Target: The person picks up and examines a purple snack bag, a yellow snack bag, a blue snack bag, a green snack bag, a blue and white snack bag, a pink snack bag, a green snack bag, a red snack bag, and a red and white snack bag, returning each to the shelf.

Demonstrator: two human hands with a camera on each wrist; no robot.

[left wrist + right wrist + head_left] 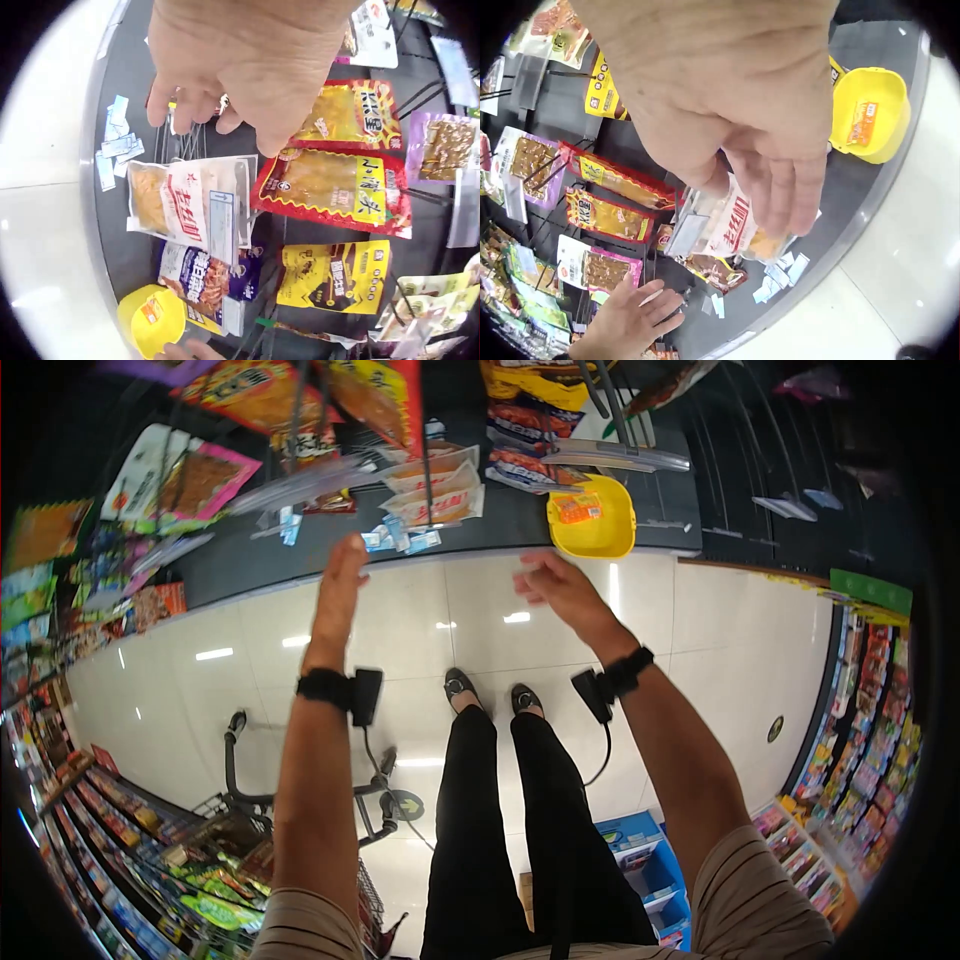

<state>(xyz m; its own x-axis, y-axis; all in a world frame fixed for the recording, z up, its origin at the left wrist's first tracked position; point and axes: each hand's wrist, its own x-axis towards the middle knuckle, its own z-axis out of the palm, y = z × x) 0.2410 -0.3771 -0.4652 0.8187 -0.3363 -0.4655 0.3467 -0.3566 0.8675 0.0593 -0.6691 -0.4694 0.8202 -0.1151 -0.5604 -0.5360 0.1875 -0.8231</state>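
Observation:
My left hand (340, 600) is held out over the front edge of the dark shelf (300, 560), its fingers extended and nothing in them. Across from it, my right hand (572, 598) hangs with loosely bent fingers, also holding nothing. Between and beyond the hands hang clear packs with red lettering (435, 488); the right fingers overlap such a pack (727, 225) in the right wrist view. A yellow basket (612, 542) with an orange label stands on the shelf close to my right hand. Several blue-and-white tags (400, 538) lie loose near my left hand.
Red and yellow snack packs (334, 187) and a yellow-brown pack (334, 276) hang on metal hooks. Bare hooks (715, 450) stick out at the right. A wheeled cart (240, 790) stands at the left, with a blue box (655, 870) behind my legs.

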